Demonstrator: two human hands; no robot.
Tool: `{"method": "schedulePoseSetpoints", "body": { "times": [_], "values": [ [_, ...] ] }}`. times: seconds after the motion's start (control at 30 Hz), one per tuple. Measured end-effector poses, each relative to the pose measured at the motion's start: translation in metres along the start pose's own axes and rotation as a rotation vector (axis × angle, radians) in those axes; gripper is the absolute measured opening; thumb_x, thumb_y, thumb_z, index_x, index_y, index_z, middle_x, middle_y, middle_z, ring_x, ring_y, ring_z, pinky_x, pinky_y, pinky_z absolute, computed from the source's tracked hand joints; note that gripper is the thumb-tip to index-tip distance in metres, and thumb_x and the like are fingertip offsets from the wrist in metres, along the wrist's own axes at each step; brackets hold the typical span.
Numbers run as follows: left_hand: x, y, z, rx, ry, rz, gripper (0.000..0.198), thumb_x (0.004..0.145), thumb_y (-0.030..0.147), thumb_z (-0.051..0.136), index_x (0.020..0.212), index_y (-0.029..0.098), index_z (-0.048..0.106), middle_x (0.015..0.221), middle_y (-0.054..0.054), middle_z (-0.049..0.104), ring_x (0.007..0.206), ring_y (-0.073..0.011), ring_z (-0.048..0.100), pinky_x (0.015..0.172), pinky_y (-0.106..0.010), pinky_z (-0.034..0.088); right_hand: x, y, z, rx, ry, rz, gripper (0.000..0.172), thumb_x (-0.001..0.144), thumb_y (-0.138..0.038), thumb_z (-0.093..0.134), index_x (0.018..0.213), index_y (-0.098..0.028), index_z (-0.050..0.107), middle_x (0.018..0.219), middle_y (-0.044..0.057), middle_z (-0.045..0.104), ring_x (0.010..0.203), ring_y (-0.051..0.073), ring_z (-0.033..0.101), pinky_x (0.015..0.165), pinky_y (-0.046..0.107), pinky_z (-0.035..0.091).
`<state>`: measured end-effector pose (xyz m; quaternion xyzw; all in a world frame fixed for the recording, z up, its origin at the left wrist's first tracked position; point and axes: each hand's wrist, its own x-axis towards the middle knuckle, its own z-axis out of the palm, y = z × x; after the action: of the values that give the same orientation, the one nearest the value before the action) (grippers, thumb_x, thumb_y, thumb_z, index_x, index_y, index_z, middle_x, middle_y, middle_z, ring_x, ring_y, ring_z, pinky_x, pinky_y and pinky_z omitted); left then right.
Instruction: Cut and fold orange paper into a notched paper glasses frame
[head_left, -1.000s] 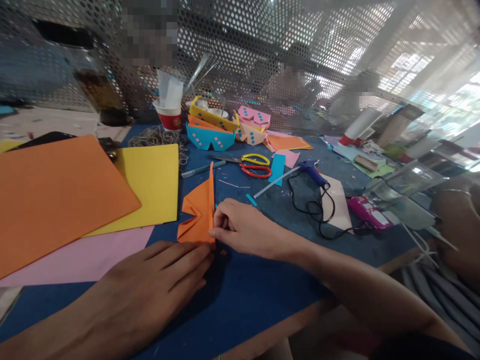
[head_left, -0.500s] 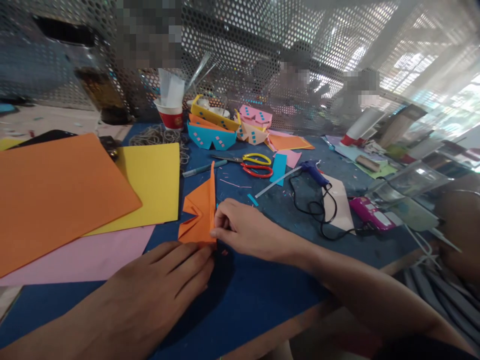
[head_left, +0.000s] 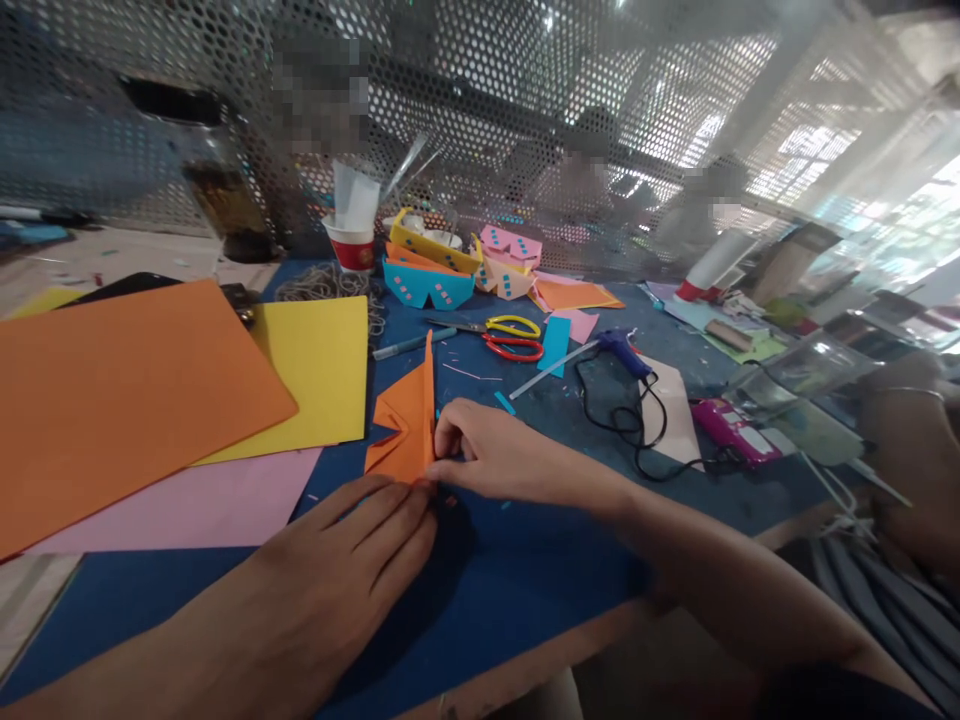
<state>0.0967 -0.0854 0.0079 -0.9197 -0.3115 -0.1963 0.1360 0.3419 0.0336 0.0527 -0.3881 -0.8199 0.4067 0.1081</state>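
Observation:
A folded piece of orange paper (head_left: 405,425) lies on the blue table (head_left: 525,600), its pointed end away from me and a notch on its left side. My left hand (head_left: 337,560) rests flat over its near end, fingers stretched out side by side. At the paper's right edge, my right hand (head_left: 480,450) is closed, with thumb and curled index finger pinching the edge near my left fingertips. The near end of the paper is hidden under my left fingers.
Orange (head_left: 135,400) and yellow (head_left: 322,380) sheets lie left. Beyond are scissors (head_left: 514,338), a blue pen (head_left: 412,343), a paper cup (head_left: 352,245) and folded paper glasses (head_left: 429,285). A blue glue gun (head_left: 626,352) with cord lies right, near a person's arm (head_left: 911,450).
The view has shifted slightly, so most things appear a little lower. My right hand has slid slightly nearer along the paper's right edge, closer to my left fingertips.

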Motion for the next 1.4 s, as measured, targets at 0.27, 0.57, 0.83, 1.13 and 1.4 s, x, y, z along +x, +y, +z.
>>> {"method": "schedulePoseSetpoints", "body": {
  "times": [0.27, 0.57, 0.83, 1.13, 1.4],
  "values": [
    [-0.009, -0.003, 0.007, -0.02, -0.036, 0.028, 0.054, 0.103, 0.025, 0.068, 0.155, 0.017, 0.075, 0.155, -0.015, 0.083, 0.135, -0.0326, 0.075, 0.129, -0.049, 0.055, 0.002, 0.003, 0.008, -0.028, 0.054, -0.014, 0.013, 0.101, -0.026, 0.073, 0.096, -0.024, 0.062, 0.094, 0.0, 0.071, 0.087, 0.017, 0.066, 0.082, 0.031, 0.049],
    [0.002, 0.0, -0.001, 0.009, -0.034, 0.058, 0.046, 0.098, 0.022, 0.067, 0.141, 0.017, 0.08, 0.143, -0.014, 0.087, 0.122, -0.0336, 0.076, 0.12, -0.049, 0.06, 0.009, -0.003, 0.012, -0.121, 0.132, 0.071, 0.013, 0.103, -0.022, 0.069, 0.096, -0.025, 0.058, 0.092, -0.001, 0.073, 0.083, 0.017, 0.066, 0.078, 0.031, 0.044],
    [0.004, 0.0, -0.003, 0.017, -0.021, 0.05, 0.038, 0.106, 0.022, 0.066, 0.14, 0.017, 0.081, 0.143, -0.014, 0.087, 0.129, -0.0316, 0.076, 0.126, -0.045, 0.056, 0.014, -0.007, 0.012, -0.154, 0.149, 0.117, 0.021, 0.105, -0.02, 0.074, 0.095, -0.025, 0.056, 0.091, -0.002, 0.072, 0.084, 0.017, 0.066, 0.078, 0.03, 0.042],
    [-0.005, 0.001, 0.003, -0.017, -0.043, 0.023, 0.047, 0.108, 0.025, 0.069, 0.153, 0.016, 0.077, 0.153, -0.017, 0.084, 0.138, -0.0317, 0.076, 0.131, -0.047, 0.055, 0.014, -0.005, 0.011, -0.145, 0.164, 0.116, 0.02, 0.106, -0.023, 0.076, 0.097, -0.025, 0.059, 0.096, 0.001, 0.078, 0.086, 0.018, 0.07, 0.079, 0.031, 0.045],
    [-0.006, 0.001, 0.002, -0.023, -0.043, 0.021, 0.047, 0.108, 0.022, 0.066, 0.153, 0.016, 0.078, 0.154, -0.017, 0.084, 0.137, -0.0319, 0.077, 0.13, -0.048, 0.057, 0.017, -0.004, 0.011, -0.184, 0.191, 0.14, 0.017, 0.107, -0.025, 0.075, 0.099, -0.025, 0.06, 0.096, 0.001, 0.079, 0.085, 0.018, 0.069, 0.077, 0.032, 0.042]
  ]
}}
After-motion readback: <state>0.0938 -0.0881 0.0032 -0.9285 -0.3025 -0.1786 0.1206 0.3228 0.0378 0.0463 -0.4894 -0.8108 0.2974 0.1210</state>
